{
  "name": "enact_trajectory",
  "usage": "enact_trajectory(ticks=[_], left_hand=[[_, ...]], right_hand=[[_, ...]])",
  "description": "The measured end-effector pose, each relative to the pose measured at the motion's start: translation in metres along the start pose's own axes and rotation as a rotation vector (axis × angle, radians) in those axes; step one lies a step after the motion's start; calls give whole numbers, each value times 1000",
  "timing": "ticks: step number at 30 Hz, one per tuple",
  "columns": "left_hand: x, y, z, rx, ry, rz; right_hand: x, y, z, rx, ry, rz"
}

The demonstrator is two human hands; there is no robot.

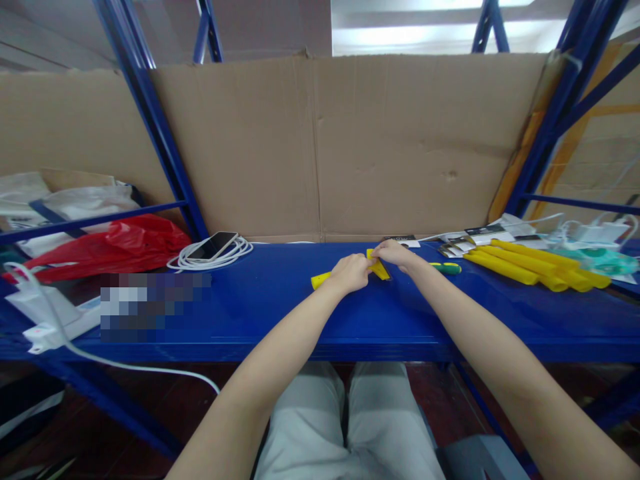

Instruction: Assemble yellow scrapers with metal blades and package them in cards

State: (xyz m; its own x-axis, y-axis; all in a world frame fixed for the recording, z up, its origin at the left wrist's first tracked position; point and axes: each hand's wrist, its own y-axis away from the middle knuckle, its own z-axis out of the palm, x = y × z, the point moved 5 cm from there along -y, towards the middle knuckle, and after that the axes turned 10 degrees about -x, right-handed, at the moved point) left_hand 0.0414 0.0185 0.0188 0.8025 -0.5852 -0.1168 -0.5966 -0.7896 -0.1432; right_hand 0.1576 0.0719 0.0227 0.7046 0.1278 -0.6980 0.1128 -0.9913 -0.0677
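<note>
Yellow piece (379, 269), narrow and dark along one edge, sits between both hands just above the middle of the blue worktop (280, 300). The big cardboard panel (410, 133) stands along the worktop's back edge, and looks to serve as a backstop. At the worktop's right end, yellow tubes (505, 265) lie side by side in a loose bundle, angled so their near ends seem within reach of the right arm. The red bag (145, 240) slumps at its left end, and the phone (214, 247) rests on the coiled white cable (244, 250) near its back left, probably parked away from the work. The green-handled tool (447, 269) lies right of the worktop's middle, beyond the right forearm.

The left hand (351, 272) is curled closed around yellow material, a rounded yellow end (321, 280) jutting out on its left; whether that belongs to the same piece, I cannot tell. The right hand (394, 254) pinches the upper part, apparently so each hand can brace against the other.

The worktop's front edge runs beneath both forearms. Leftward there seems generous room before the cable; rightward the tool comes up sooner.
</note>
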Motion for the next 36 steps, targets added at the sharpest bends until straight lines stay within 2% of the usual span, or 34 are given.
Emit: enact_trajectory(ticks=[11, 18, 20, 25, 27, 30, 36], left_hand=[[-2, 1, -1, 17, -2, -18], [-7, -1, -2, 19, 34, -70], [-10, -1, -2, 22, 56, -108], [-19, -1, -4, 35, 117, -165], [-23, -1, -5, 41, 136, -167], [-26, -3, -3, 48, 151, -160], [-30, -5, -1, 93, 208, -175]], right_hand=[[-4, 2, 6, 25, -80, -13], [-2, 3, -5, 143, -269, 35], [0, 6, -6, 88, -377, 85], [-5, 13, 11, -359, -532, 76], [-6, 15, 16, -461, -557, 61], [-6, 14, 17, -483, -589, 52], [-9, 15, 14, -411, -593, 45]])
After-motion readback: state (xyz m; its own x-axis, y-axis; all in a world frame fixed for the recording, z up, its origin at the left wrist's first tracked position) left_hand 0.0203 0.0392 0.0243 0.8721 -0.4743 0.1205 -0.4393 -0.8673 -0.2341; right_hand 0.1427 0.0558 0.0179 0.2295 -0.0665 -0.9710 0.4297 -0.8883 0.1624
